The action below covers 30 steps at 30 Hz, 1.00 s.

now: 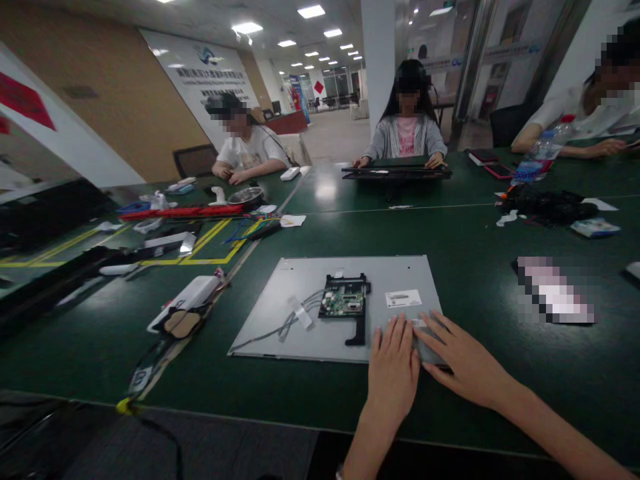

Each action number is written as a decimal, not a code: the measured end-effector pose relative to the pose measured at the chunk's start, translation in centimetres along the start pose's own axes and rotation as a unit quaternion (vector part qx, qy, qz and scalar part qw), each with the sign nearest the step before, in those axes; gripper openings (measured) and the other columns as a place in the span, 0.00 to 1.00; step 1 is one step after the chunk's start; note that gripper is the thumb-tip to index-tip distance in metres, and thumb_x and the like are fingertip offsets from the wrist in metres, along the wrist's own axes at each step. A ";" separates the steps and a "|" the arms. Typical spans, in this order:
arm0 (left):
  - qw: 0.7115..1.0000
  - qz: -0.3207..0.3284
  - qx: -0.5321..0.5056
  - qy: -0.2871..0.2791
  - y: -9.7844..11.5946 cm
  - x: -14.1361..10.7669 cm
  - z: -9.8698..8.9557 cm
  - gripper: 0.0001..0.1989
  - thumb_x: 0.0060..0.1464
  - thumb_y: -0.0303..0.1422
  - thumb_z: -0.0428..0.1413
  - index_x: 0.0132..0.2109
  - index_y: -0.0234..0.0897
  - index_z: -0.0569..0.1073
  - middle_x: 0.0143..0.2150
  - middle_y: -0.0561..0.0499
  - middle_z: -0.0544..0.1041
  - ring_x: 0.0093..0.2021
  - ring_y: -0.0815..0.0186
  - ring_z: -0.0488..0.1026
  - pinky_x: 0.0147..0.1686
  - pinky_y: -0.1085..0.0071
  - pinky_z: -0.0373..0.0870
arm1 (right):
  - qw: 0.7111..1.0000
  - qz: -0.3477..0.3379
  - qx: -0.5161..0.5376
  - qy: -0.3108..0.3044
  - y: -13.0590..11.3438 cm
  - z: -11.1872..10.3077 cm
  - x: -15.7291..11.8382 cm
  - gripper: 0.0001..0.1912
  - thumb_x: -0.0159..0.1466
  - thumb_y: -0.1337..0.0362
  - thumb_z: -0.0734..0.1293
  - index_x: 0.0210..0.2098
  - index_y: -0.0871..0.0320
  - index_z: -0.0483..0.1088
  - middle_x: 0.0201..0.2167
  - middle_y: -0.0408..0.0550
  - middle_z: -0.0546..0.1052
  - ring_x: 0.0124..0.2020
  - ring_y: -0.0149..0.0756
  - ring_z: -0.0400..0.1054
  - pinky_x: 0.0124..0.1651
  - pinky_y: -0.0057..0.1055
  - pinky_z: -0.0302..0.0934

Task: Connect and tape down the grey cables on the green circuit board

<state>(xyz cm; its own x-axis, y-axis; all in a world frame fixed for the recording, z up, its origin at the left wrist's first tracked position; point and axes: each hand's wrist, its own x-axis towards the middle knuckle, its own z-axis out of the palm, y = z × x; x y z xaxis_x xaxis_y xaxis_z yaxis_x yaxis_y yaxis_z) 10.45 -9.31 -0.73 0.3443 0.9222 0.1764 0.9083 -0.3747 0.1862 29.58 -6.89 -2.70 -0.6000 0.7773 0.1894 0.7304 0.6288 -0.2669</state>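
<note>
A flat grey display panel (270, 300) lies on the green table before me, its metal back facing up. On it sit a green circuit board (345, 300) in a black plastic bracket (361, 327), and grey cables (285, 327) taped down with a clear strip. To the right of the board is a white label (403, 298). My left hand (395, 360) rests flat on the panel's near right part, fingers stretched forward. Beside it my right hand (457, 360) lies with fingers spread over the panel's near right corner. Whatever is beneath the fingers is mostly hidden.
A white power strip (190, 300) with cables lies left. Beyond it are a red strip (185, 212) and loose parts. A pixelated pinkish object (555, 290) lies right, with bottles (540, 157) behind. Across the table, a person holds a black panel (395, 172); two others sit nearby.
</note>
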 end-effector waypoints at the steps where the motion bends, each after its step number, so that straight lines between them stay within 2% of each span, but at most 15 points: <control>1: 1.000 -0.001 0.005 -0.007 -0.4 -0.1 -0.2 0.24 0.65 0.32 0.42 0.67 0.37 0.58 0.69 0.47 0.56 0.69 0.59 0.54 0.65 0.52 0.55 | 1.000 -0.006 0.010 -0.012 -0.1 0.0 0.3 0.31 0.66 0.54 0.61 0.66 0.52 0.56 0.68 0.52 0.56 0.69 0.52 0.46 0.65 0.52 0.52; 6: 0.999 0.004 0.030 -0.032 -2.7 -0.9 -1.2 0.25 0.65 0.31 0.42 0.68 0.38 0.56 0.70 0.48 0.55 0.69 0.61 0.53 0.65 0.55 0.56 | 0.995 -0.040 0.051 -0.072 -0.8 -0.4 2.0 0.32 0.67 0.52 0.60 0.68 0.50 0.53 0.70 0.48 0.51 0.70 0.52 0.39 0.67 0.54 0.44; 13: 0.998 -0.007 0.015 -0.066 -6.6 -1.9 -2.5 0.25 0.65 0.32 0.42 0.68 0.39 0.54 0.70 0.48 0.52 0.70 0.62 0.50 0.66 0.54 0.53 | 0.985 -0.080 0.096 -0.118 -2.6 -1.2 5.4 0.32 0.66 0.49 0.60 0.67 0.50 0.54 0.70 0.48 0.52 0.71 0.50 0.38 0.68 0.55 0.37; 18: 0.997 -0.027 -0.013 -0.073 -8.9 -2.2 -3.2 0.26 0.66 0.33 0.42 0.69 0.42 0.52 0.70 0.49 0.53 0.70 0.63 0.50 0.66 0.54 0.52 | 0.985 -0.083 0.110 -0.107 -3.8 -0.9 7.5 0.31 0.68 0.50 0.57 0.67 0.53 0.53 0.70 0.51 0.53 0.70 0.47 0.39 0.69 0.53 0.36; 24: 0.996 -0.035 -0.046 -0.069 -10.4 -2.5 -3.9 0.26 0.65 0.34 0.44 0.68 0.42 0.52 0.70 0.48 0.55 0.69 0.63 0.51 0.66 0.54 0.52 | 0.993 -0.059 0.082 -0.064 -5.0 0.7 10.6 0.29 0.69 0.54 0.55 0.67 0.59 0.54 0.69 0.57 0.53 0.70 0.48 0.42 0.68 0.51 0.41; 27: 0.995 -0.030 -0.079 -0.046 -11.3 -2.6 -4.2 0.24 0.64 0.32 0.46 0.65 0.43 0.59 0.67 0.49 0.62 0.67 0.63 0.58 0.65 0.56 0.56 | 0.995 -0.051 0.069 -0.046 -5.5 1.6 11.5 0.29 0.69 0.55 0.56 0.65 0.60 0.56 0.69 0.59 0.54 0.70 0.48 0.43 0.68 0.52 0.42; 30: 0.993 -0.079 -0.073 0.056 -12.6 -2.0 -4.7 0.18 0.63 0.30 0.46 0.57 0.40 0.69 0.60 0.47 0.71 0.61 0.62 0.67 0.61 0.60 0.64 | 0.997 -0.035 0.059 -0.035 -5.9 2.2 11.8 0.28 0.68 0.55 0.57 0.65 0.60 0.58 0.69 0.60 0.54 0.70 0.49 0.43 0.68 0.52 0.41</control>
<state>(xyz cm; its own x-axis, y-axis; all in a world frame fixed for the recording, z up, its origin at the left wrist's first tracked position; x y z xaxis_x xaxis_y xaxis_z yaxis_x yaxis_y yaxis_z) -2.82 -6.91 1.06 0.1640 0.9574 0.2378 0.9018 -0.2432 0.3572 17.51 -1.51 -0.97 -0.6723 0.7255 0.1471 0.6450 0.6716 -0.3645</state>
